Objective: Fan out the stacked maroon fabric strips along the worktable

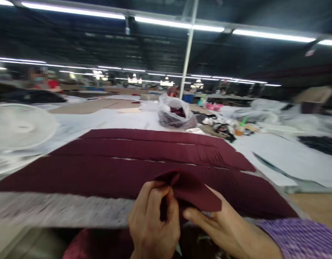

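Pinching a dark red cloth piece (200, 196) between bent fingers and thumb of the left hand (153, 219), raised upright from below. Meeting it with the right hand (225, 221), slanting in from lower right with thumb stretched left; cannot tell the grip of its hidden fingers. Held over the spread cloth (74, 172) near its front edge, sloping lengthwise down to a blunt end pointing right.

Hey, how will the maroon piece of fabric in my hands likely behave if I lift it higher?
The maroon piece will probably flop rather than hold flat, since it bends between the left hand and right hand. Its edge looks thin, so it's likely light. It may wrinkle easily if it matches the similar-coloured panels, which show ripples.
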Action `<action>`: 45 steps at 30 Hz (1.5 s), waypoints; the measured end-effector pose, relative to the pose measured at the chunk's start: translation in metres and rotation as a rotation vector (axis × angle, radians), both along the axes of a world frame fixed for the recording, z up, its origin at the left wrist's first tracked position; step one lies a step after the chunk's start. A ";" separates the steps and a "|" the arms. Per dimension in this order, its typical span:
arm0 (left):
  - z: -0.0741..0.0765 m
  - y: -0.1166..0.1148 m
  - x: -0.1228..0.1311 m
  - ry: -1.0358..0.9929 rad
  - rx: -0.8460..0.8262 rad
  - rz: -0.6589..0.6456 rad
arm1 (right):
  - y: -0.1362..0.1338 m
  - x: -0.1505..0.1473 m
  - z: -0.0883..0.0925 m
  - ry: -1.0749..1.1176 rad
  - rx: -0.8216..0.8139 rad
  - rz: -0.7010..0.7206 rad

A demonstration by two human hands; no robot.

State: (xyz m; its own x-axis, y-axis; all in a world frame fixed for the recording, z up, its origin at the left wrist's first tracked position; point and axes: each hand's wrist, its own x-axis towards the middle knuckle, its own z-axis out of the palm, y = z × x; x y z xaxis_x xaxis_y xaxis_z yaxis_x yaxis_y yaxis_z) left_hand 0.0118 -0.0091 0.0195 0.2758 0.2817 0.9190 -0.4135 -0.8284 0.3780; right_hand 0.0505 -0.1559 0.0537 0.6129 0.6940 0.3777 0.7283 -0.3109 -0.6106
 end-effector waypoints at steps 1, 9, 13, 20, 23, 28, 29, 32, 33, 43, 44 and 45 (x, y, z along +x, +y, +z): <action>0.000 -0.009 0.008 -0.002 0.017 -0.069 | -0.008 0.003 0.004 0.055 0.043 -0.076; -0.001 -0.063 0.039 0.169 0.102 -0.479 | -0.144 0.062 0.052 0.559 0.292 -0.545; -0.017 -0.094 0.047 0.340 0.266 -0.562 | -0.210 0.083 0.043 0.664 0.092 -0.627; -0.033 -0.129 0.047 0.398 0.488 -0.594 | -0.238 0.084 0.013 0.731 -0.029 -0.604; -0.031 -0.136 0.048 0.413 0.553 -0.605 | -0.236 0.081 0.012 0.649 -0.049 -0.612; -0.028 -0.141 0.051 0.457 0.649 -0.630 | -0.229 0.076 0.013 0.537 -0.066 -0.696; -0.028 -0.141 0.051 0.471 0.656 -0.628 | -0.228 0.075 0.012 0.523 -0.068 -0.703; -0.027 -0.142 0.052 0.511 0.678 -0.602 | -0.227 0.075 0.010 0.502 -0.064 -0.710; -0.026 -0.143 0.052 0.525 0.687 -0.592 | -0.228 0.075 0.008 0.501 -0.060 -0.711; -0.032 -0.150 0.059 0.541 0.665 -0.592 | -0.226 0.072 0.005 0.468 -0.085 -0.703; -0.033 -0.150 0.059 0.536 0.658 -0.591 | -0.227 0.073 0.003 0.444 -0.103 -0.686; -0.034 -0.151 0.060 0.529 0.655 -0.589 | -0.228 0.074 0.002 0.415 -0.128 -0.667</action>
State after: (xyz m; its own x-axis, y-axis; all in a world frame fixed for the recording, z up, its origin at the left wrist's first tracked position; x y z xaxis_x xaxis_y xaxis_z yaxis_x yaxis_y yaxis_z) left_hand 0.0714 -0.1602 -0.0146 0.6223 -0.5426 0.5642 -0.7330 -0.6569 0.1766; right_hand 0.1247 -0.3835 0.0554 0.9877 0.1535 -0.0301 0.0848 -0.6873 -0.7214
